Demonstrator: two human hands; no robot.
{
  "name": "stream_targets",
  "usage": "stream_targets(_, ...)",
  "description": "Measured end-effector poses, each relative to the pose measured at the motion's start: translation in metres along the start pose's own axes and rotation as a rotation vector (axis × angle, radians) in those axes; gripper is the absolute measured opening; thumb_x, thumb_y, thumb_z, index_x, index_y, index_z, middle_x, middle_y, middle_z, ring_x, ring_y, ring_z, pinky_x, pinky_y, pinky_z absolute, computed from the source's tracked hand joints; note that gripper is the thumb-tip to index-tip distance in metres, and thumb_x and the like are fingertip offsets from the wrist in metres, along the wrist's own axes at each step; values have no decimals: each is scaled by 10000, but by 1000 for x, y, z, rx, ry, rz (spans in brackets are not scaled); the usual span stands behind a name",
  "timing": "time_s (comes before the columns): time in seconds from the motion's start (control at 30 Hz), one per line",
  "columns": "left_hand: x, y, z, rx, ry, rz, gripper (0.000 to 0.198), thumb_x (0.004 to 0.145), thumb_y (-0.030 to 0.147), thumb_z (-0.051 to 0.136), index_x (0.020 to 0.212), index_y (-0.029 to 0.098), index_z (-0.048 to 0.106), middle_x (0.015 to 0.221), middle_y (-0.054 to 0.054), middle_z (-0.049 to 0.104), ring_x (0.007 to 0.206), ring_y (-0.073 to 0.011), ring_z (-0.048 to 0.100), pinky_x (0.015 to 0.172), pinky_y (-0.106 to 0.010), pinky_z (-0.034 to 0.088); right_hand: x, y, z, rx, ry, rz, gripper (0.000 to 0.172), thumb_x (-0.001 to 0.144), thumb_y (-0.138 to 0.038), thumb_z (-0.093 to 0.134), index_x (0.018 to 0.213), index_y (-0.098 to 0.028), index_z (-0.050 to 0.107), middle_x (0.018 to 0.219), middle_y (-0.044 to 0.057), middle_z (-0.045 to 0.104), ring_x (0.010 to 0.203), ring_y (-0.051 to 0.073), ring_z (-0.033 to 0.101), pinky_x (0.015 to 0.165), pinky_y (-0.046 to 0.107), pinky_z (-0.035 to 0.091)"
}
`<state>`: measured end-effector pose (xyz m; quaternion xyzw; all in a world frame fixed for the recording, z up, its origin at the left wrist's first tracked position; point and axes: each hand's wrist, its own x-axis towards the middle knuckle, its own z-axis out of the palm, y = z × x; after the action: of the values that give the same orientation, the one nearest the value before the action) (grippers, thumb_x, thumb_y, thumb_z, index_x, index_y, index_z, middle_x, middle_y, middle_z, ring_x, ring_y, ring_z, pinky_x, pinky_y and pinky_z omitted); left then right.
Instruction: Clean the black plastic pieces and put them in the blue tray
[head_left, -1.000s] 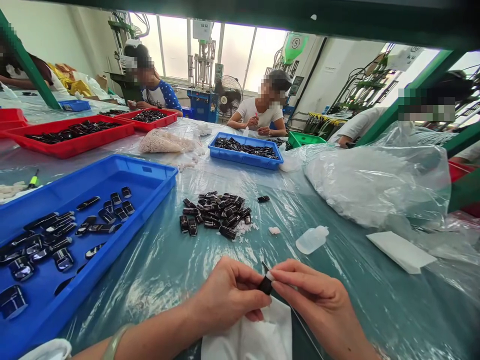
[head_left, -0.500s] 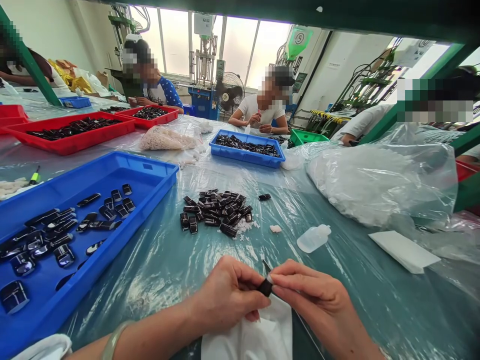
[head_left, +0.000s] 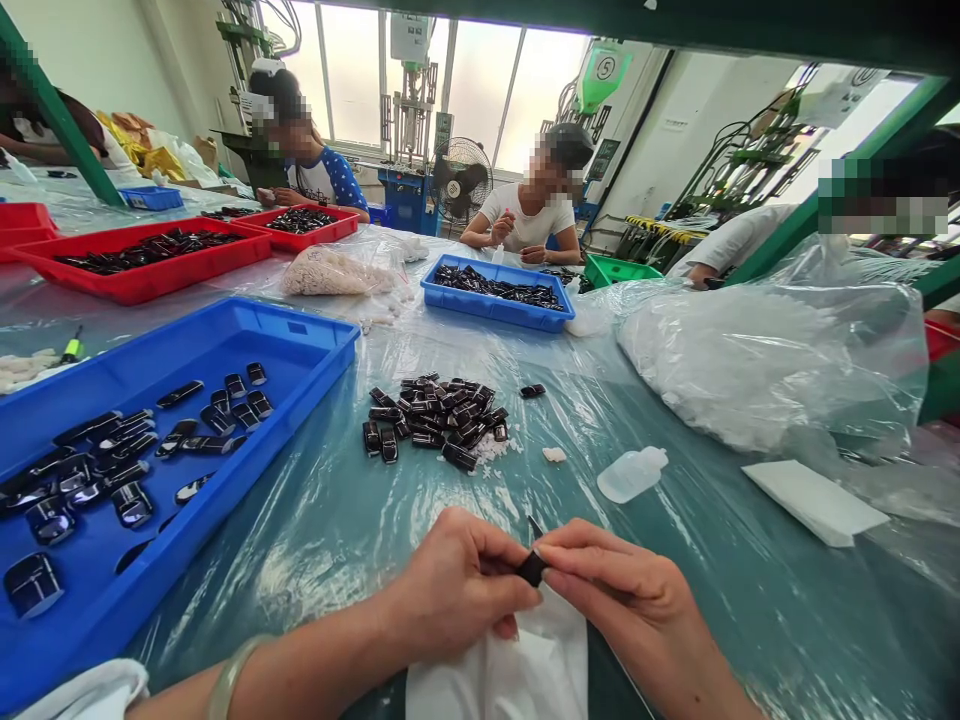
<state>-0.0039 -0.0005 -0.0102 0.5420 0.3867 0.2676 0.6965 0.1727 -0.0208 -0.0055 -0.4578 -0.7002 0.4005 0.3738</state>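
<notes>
My left hand (head_left: 469, 585) is closed, pinching a small glossy black piece (head_left: 532, 568) between thumb and fingers. Facing it, my right hand (head_left: 626, 585) has its thumb and fingertips pressed together at the piece's right edge. A thin, dark, pointed tool (head_left: 534, 528) pokes out above the right fingertips. A thin straight line below the same hand looks like its other end; the fingers hide the middle. White cloth (head_left: 525, 665) hangs under both hands. Beyond them lies a pile of similar black pieces (head_left: 439, 415) with white crumbs (head_left: 491, 450).
At left stands a large blue tray (head_left: 300, 345) with black pieces. A white squeeze bottle (head_left: 630, 476) and folded white paper (head_left: 814, 500) lie right, before a clear bag (head_left: 765, 360) of white material. Farther back are red trays (head_left: 127, 285), another blue tray (head_left: 495, 308) and several co-workers.
The camera view has shifted slightly. Both hands keep nearly the same place and grip, and the black piece appears turned a little between the fingers.
</notes>
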Motion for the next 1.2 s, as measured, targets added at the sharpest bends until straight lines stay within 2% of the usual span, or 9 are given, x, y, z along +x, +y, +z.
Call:
stream_targets(0.13, 1, 0, 0, -23, 22, -19, 140, 614, 169, 566, 637, 102, 687, 453, 27, 498, 430, -80, 488, 446, -182, 371, 0, 1, 4, 72, 23, 37, 185, 773, -194, 630, 859, -315, 740, 813, 20, 667, 732, 158, 635, 620, 235, 493)
stream_targets(0.27, 5, -2, 1, -65, 31, -140, 109, 564, 185, 595, 602, 106, 660, 444, 24, 520, 439, -107, 523, 440, -196, 380, 5, -2, 3, 52, -32, 57, 145, 778, -227, 617, 825, -263, 748, 791, 40, 667, 719, 172, 628, 623, 264, 494)
stream_targets(0.43, 8, -7, 2, -115, 38, -187, 134, 524, 222, 636, 600, 112, 649, 488, 17, 556, 467, -118, 546, 477, -223, 415, 27, 5, 0, -154, -5, 35, 200, 811, -269, 544, 762, -177, 714, 808, 69, 680, 713, 183, 634, 614, 285, 506)
stream_targets(0.6, 9, -9, 2, -151, 49, -194, 110, 512, 215, 636, 549, 112, 619, 446, 19, 536, 468, -120, 547, 476, -221, 410, 60, 22, 7, -378, 48, -4, 127, 814, -182, 540, 775, -162, 659, 766, 40, 638, 710, 166, 588, 665, 319, 469)
stream_targets(0.8, 10, -6, 3, -193, 48, -203, 137, 497, 225, 662, 554, 108, 618, 438, 22, 536, 467, -117, 546, 492, -229, 423, 77, 37, 17, -543, 6, -8, 165, 868, -291, 527, 876, -140, 594, 874, 18, 614, 750, 135, 587, 693, 331, 488)
stream_targets(0.9, 9, -5, 2, -200, 42, -200, 163, 497, 232, 672, 592, 103, 643, 462, 16, 555, 472, -115, 544, 509, -237, 428, 74, 40, 17, -521, 13, 9, 165, 872, -295, 516, 892, -147, 586, 905, 24, 603, 776, 141, 578, 704, 335, 479)
stream_targets(1.0, 9, -5, 1, -199, 26, -181, 173, 512, 237, 675, 616, 99, 662, 479, 15, 559, 485, -114, 545, 522, -238, 425, 64, 33, 9, -434, 14, 55, 163, 851, -256, 516, 728, -158, 555, 750, 7, 552, 690, 137, 518, 663, 314, 440)
stream_targets(1.1, 8, -5, 0, -193, -9, -155, 168, 529, 225, 673, 637, 96, 678, 483, 16, 556, 486, -103, 530, 522, -226, 409, 48, 15, -6, -271, -49, 141, 188, 832, -265, 494, 666, -179, 517, 626, -9, 481, 582, 134, 445, 557, 281, 392)
stream_targets(1.2, 7, -4, 0, -192, -35, -135, 186, 546, 212, 671, 687, 94, 697, 501, 14, 564, 474, -88, 505, 527, -224, 407, 30, -6, -18, -80, -139, 203, 217, 805, -343, 515, 661, -181, 521, 703, 11, 508, 645, 146, 481, 584, 275, 412)
